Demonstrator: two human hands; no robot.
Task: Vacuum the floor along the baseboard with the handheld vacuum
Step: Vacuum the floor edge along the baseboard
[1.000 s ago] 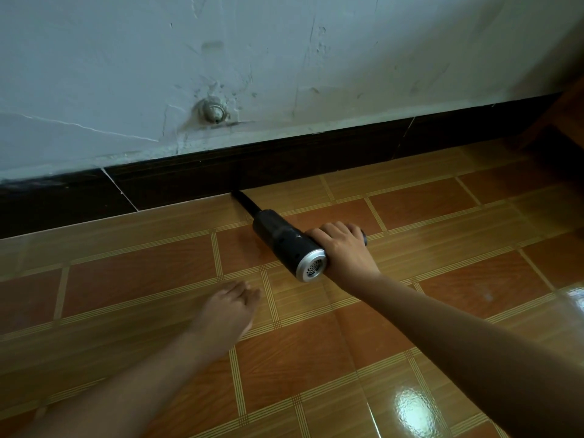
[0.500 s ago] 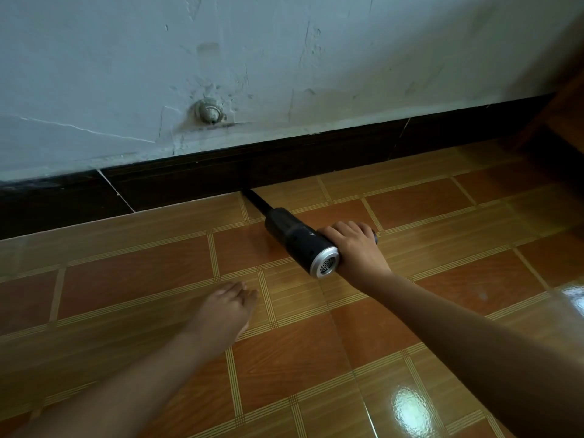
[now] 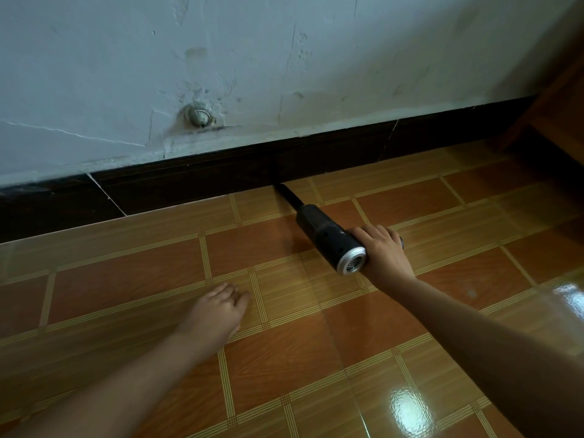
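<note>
The handheld vacuum (image 3: 325, 235) has shifted right along the baseboard (image 3: 189, 181), farther from the wall fitting (image 3: 199, 115). The right hand (image 3: 384, 251) grips its handle with fingers wrapped fully around, hiding most of it. The nozzle (image 3: 287, 196) tip merges with the dark baseboard and is hard to make out. The left hand (image 3: 218, 308) rests on the floor (image 3: 126, 273), fingers relaxed.

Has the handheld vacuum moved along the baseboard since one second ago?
Yes. The handheld vacuum, held by the right hand, has slid to the right along the baseboard, farther from the round metal fitting on the wall.
</note>
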